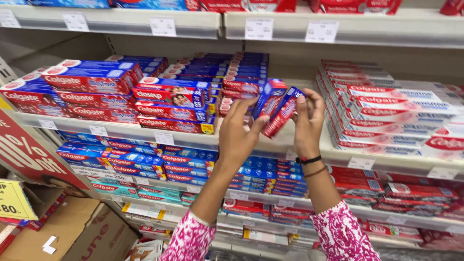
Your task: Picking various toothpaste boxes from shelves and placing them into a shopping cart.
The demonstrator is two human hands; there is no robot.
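Shelf point(145, 137) rows carry stacked boxes point(92, 92) along the front edge. Above that edge, mid-shelf, left hand point(238, 133) and right hand point(308, 123) each close their grip on two small red-blue cartons point(276, 108) held tilted between them.

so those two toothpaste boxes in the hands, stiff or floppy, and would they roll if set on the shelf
The two red-and-blue toothpaste boxes look like thin card cartons, so probably stiff but crushable. Flat sides suggest they would not roll. The left hand and right hand hold them by fingertips alone, so they are likely light, and the glossy print may be slightly slippery.
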